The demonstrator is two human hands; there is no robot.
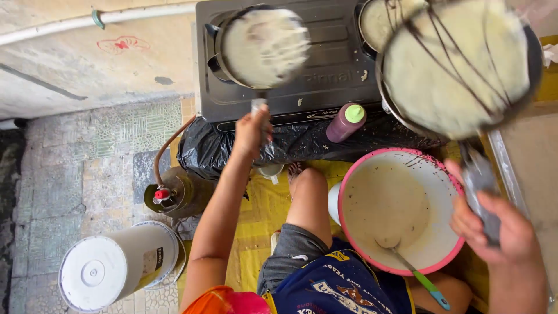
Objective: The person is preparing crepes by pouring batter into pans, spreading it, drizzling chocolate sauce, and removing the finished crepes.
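While seated by the batter bowl (401, 209), the person's right hand (494, 232) grips a pan (459, 64) lifted just beyond it; left hand (251, 131) grips another pan (264, 46) over the stove (325, 87). Risk: the tilted pans may spill batter. Left of the bowl: gas cylinder (171, 195), bucket (116, 264), tiled floor (75, 168).
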